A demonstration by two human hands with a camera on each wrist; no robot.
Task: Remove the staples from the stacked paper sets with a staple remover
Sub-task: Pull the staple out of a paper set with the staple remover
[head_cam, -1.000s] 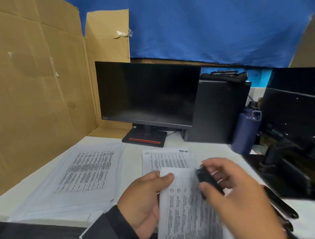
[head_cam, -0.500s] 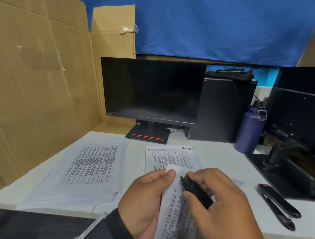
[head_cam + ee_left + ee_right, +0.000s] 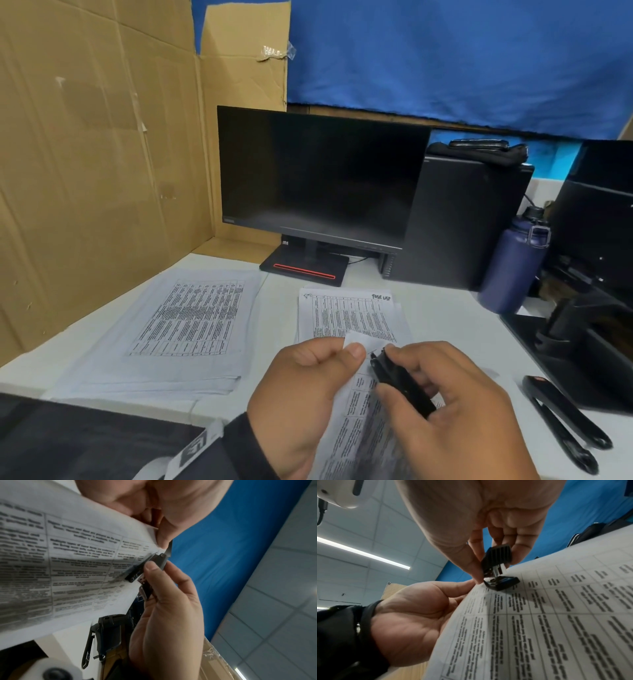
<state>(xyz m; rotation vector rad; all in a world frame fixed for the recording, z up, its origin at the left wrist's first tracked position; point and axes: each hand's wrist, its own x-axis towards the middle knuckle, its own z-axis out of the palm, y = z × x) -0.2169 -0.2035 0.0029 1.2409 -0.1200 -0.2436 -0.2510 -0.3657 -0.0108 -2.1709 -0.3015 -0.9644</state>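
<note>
head view: white desk (image 3: 445, 318) w/ monitor (image 3: 318, 174), cardboard wall (image 3: 96, 164); both hands pinching paper set (image 3: 356, 428), staple remover (image 3: 400, 383)

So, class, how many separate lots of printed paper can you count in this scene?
3. A wide stack lies on the desk's left, a smaller set lies before the monitor, and the left hand holds one set. More may be hidden.
</note>
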